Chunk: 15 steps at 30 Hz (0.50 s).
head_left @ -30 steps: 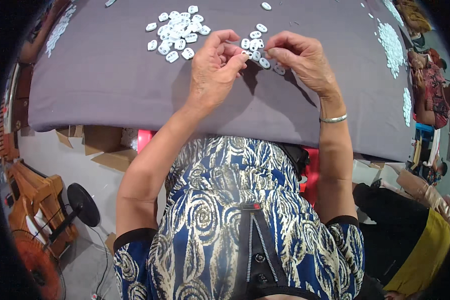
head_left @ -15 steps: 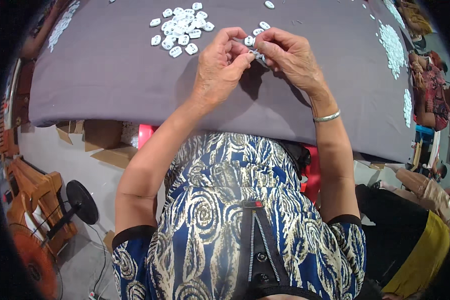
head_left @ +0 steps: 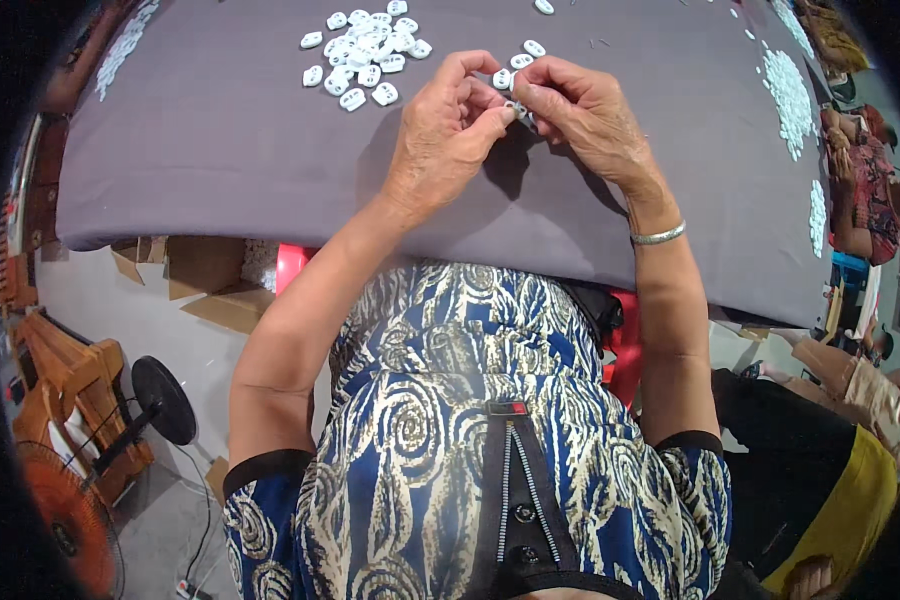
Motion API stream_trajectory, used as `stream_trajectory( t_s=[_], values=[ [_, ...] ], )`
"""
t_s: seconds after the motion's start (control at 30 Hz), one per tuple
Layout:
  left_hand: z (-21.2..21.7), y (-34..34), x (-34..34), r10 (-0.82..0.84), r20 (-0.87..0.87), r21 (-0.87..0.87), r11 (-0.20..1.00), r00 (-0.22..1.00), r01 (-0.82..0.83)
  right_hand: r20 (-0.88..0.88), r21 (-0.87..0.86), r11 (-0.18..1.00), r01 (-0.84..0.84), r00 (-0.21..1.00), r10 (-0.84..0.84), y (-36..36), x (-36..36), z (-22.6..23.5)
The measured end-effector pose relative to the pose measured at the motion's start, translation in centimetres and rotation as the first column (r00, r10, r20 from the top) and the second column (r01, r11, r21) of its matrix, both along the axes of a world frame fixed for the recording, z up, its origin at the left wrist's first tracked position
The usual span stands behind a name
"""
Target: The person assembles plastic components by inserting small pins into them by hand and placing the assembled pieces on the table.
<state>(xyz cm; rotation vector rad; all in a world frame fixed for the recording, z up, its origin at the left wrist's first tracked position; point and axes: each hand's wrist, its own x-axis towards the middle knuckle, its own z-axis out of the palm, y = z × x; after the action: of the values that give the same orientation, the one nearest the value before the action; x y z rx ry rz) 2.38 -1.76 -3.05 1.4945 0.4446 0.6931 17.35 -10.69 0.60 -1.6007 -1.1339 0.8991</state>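
both hands meet over the grey bench [head_left: 220, 170]. the left hand [head_left: 445, 135] and right hand [head_left: 585, 110] each have a fingertip grip on one small white piece [head_left: 515, 105], pinched between them. a heap of white pieces [head_left: 365, 55] lies just beyond the left hand.

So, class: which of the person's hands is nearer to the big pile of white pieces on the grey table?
Left. The left hand sits just below and right of the pile; the right hand is further right, beyond the left.
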Motion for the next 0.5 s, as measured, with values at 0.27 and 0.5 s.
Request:
stream_trajectory(
  t_s=[0.27,0.5],
  values=[
    [-0.14,-0.40,0.29,0.053,0.001,0.075,0.996,0.999,-0.053,0.210,0.024,1.000,-0.018,0.978,0.013,-0.12,-0.07,0.28],
    [-0.20,-0.73,0.59,0.112,0.042,0.063,0.991,0.993,-0.115,0.358,0.095,0.995,0.000,0.933,-0.034,0.00,-0.09,-0.16]
  ],
)
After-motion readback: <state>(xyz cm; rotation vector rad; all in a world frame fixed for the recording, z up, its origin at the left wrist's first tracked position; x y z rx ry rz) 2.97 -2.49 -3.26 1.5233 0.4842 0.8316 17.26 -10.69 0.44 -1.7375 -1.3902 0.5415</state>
